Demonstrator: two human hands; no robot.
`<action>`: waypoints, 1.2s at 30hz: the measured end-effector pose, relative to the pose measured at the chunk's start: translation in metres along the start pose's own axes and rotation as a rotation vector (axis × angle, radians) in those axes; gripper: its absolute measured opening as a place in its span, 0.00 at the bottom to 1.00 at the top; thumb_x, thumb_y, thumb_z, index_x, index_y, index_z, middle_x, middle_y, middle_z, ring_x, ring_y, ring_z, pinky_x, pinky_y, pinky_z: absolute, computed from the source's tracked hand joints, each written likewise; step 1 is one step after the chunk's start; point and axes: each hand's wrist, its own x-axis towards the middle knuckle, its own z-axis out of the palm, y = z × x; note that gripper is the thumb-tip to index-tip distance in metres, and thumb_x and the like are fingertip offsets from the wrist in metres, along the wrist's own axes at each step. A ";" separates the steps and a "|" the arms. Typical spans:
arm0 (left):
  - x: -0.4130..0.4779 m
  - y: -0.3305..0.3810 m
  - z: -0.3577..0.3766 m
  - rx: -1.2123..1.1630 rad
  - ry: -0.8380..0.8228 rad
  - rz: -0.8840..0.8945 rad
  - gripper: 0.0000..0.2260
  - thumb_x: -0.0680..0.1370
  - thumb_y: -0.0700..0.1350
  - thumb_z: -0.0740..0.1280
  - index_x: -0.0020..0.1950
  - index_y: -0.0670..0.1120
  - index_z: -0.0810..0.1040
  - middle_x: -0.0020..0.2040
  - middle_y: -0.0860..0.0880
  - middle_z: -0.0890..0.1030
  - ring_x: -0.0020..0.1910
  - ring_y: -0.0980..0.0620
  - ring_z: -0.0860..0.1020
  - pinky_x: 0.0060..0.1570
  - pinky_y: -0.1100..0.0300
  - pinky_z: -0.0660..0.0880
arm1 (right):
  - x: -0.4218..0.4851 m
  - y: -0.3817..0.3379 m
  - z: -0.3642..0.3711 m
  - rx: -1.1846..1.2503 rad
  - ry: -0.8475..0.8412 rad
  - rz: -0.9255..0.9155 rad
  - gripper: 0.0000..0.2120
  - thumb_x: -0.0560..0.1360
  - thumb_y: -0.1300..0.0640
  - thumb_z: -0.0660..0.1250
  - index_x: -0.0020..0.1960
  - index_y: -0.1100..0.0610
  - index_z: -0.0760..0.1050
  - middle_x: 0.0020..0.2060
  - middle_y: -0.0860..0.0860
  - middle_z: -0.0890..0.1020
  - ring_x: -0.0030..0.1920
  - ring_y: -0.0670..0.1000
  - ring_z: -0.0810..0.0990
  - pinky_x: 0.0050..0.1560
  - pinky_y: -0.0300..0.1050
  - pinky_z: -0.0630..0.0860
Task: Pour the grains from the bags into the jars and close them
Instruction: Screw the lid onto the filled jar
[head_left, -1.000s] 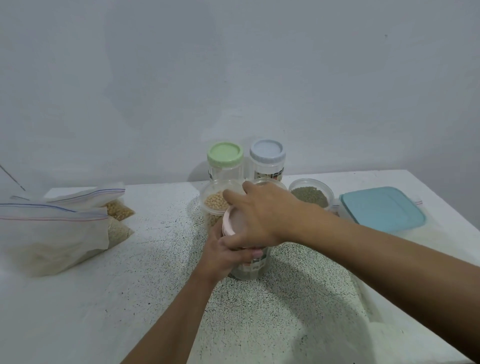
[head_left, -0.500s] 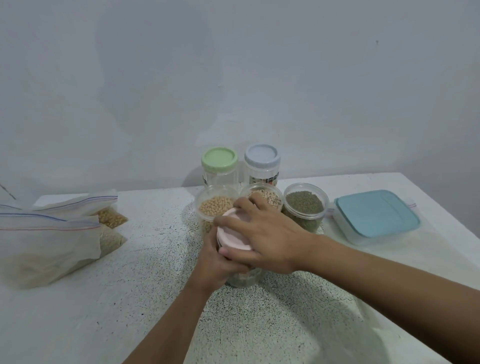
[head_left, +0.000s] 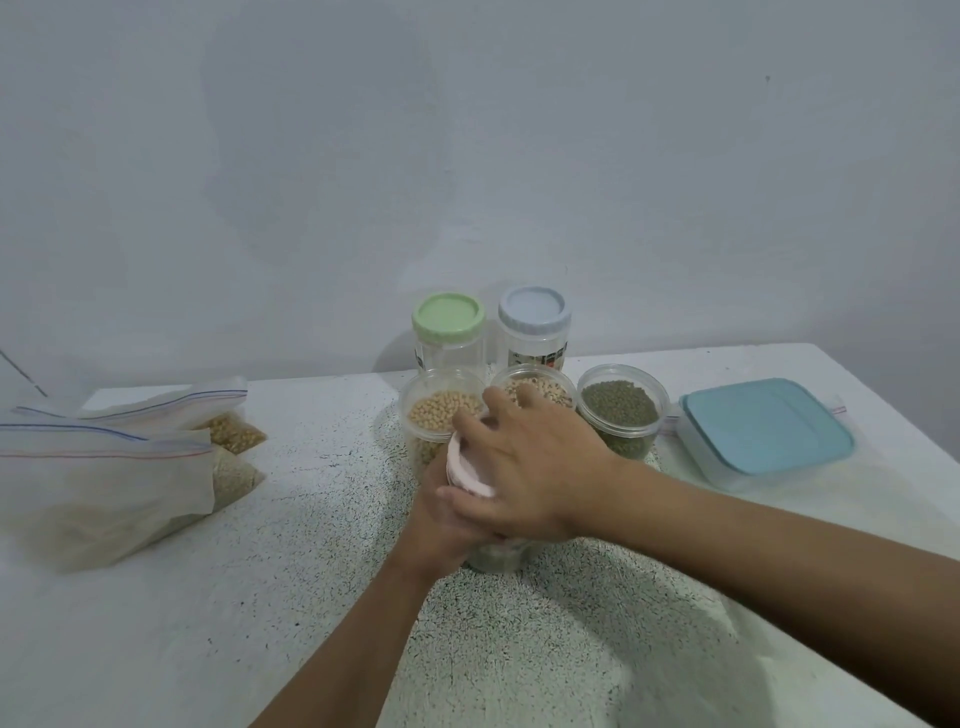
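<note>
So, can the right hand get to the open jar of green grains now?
Probably yes: the jar of green grains stands just beside the right hand, nothing between them. But that hand grips the pink lid and must let go first.

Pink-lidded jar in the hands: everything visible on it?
The jar is mostly hidden. Only its clear, plastic-looking base shows, with dim greyish-green contents, on the speckled table in front of the open bean jar. Its round pink lid is on top. The left hand wraps the body; the right hand grips the lid from above. Whether the lid is fully seated cannot be told.
</note>
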 end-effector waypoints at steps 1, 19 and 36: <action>0.000 -0.003 -0.001 -0.025 -0.007 -0.017 0.44 0.58 0.44 0.82 0.71 0.49 0.69 0.62 0.46 0.81 0.63 0.46 0.80 0.59 0.49 0.80 | -0.001 0.007 0.002 0.064 -0.002 -0.062 0.37 0.79 0.28 0.46 0.76 0.53 0.59 0.65 0.59 0.71 0.59 0.59 0.70 0.60 0.57 0.72; 0.003 0.016 0.009 -0.017 -0.061 -0.020 0.41 0.59 0.33 0.77 0.67 0.55 0.69 0.56 0.62 0.82 0.59 0.57 0.82 0.50 0.63 0.79 | -0.003 0.027 0.030 0.277 0.212 -0.135 0.23 0.83 0.37 0.52 0.70 0.49 0.66 0.64 0.54 0.70 0.57 0.55 0.65 0.58 0.55 0.70; -0.022 0.044 -0.023 0.045 -0.307 -0.202 0.36 0.66 0.75 0.70 0.71 0.71 0.62 0.66 0.70 0.76 0.67 0.65 0.74 0.61 0.62 0.77 | -0.029 0.003 0.074 1.555 0.467 0.285 0.38 0.61 0.43 0.82 0.66 0.44 0.69 0.57 0.38 0.80 0.61 0.43 0.79 0.59 0.45 0.80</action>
